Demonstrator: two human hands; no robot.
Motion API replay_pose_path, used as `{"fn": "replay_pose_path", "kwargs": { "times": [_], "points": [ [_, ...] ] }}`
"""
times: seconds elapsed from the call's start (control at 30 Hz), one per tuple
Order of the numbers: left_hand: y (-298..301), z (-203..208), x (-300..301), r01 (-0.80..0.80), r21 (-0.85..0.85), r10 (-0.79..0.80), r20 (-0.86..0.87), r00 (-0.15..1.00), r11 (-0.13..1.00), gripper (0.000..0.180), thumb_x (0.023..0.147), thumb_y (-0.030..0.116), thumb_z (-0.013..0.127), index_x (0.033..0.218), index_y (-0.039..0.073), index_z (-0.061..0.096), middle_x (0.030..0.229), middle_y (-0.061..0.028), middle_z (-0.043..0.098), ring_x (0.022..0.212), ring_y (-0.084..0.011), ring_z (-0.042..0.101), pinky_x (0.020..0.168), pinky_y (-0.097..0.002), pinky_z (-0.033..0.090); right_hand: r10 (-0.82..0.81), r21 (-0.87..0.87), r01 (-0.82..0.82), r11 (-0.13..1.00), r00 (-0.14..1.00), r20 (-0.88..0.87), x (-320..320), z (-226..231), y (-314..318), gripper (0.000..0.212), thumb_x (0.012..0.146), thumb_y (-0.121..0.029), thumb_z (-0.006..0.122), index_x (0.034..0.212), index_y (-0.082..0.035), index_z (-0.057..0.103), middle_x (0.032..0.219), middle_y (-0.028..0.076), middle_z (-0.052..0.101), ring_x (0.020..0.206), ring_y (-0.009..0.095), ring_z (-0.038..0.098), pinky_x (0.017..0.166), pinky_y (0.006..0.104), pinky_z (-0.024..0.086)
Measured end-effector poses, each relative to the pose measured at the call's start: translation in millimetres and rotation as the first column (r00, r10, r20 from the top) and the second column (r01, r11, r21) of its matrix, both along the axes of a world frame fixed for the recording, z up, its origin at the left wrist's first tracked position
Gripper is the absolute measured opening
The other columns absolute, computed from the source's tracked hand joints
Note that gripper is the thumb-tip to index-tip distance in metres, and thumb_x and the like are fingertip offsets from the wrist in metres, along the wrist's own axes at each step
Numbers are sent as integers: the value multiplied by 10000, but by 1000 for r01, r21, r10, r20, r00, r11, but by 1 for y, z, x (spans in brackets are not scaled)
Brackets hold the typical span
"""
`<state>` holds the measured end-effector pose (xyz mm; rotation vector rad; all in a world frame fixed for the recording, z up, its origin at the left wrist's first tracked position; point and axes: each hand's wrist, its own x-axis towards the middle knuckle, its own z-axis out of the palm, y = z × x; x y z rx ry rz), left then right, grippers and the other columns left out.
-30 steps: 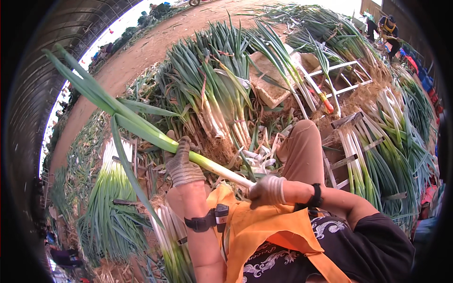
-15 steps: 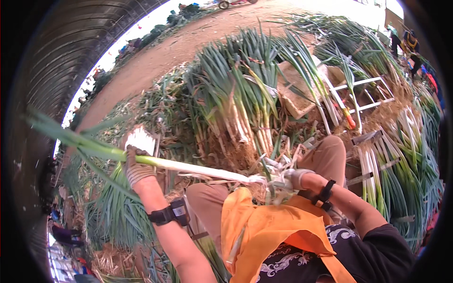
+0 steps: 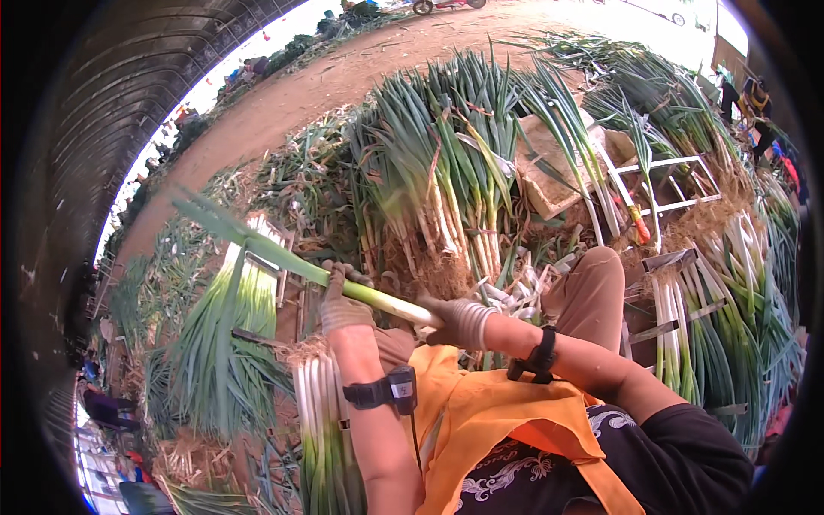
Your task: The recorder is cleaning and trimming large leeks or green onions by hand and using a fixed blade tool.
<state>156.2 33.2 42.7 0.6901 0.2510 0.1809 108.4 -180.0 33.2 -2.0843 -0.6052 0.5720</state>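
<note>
A long green onion (image 3: 390, 303) slants across in front of my lap, its green leaves pointing to the far left. My left hand (image 3: 345, 300), in a dirty knitted glove, is closed round the stalk where the leaves begin. At the white root end, my gloved right hand (image 3: 459, 323) is closed round the stalk; its fingers hide the tip. Beneath my left forearm lies a bundle of peeled white-stemmed green onions (image 3: 319, 403). Another peeled bundle (image 3: 257, 279) rests on a rack at the left.
Beyond my knees stands a large sheaf of rooted green onions (image 3: 438, 163). Peeled scraps (image 3: 524, 287) litter the ground near my right knee. A white metal frame (image 3: 678, 184) and a pale foam box (image 3: 549, 163) are at the far right. More peeled onions (image 3: 712, 318) fill a right-hand rack.
My left hand has come right and nearer with the green onion. My right hand has left the scraps by my right knee and moved left onto the stalk's root end.
</note>
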Motion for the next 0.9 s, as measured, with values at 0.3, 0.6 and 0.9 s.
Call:
{"fn": "replay_pose_path", "kwargs": {
  "times": [0.3,0.6,0.9],
  "points": [
    [-57,-36,-16,105,8,-106,10,994,994,202,818,73,599,1012,76,545,688,-35,529,569,-135,501,537,-280,419,-74,-3,76,997,983,166,-41,-35,-34,220,783,-106,586,957,-28,476,704,102,586,597,207,556,516,318,441],
    [-63,-38,-6,36,-23,-37,-24,999,999,168,818,40,577,971,91,531,679,-34,533,539,-138,491,507,-281,405,-153,63,148,987,739,657,-53,-34,-40,251,737,-123,615,913,-4,480,740,131,597,680,274,599,563,355,468],
    [-98,-6,-21,-80,176,95,-83,992,981,232,791,-12,588,1003,67,533,716,-56,575,516,-149,514,464,-289,442,-363,523,327,787,931,-37,-28,-74,-21,202,795,-165,627,959,-49,606,724,143,605,630,248,573,611,345,450]
  ]
}}
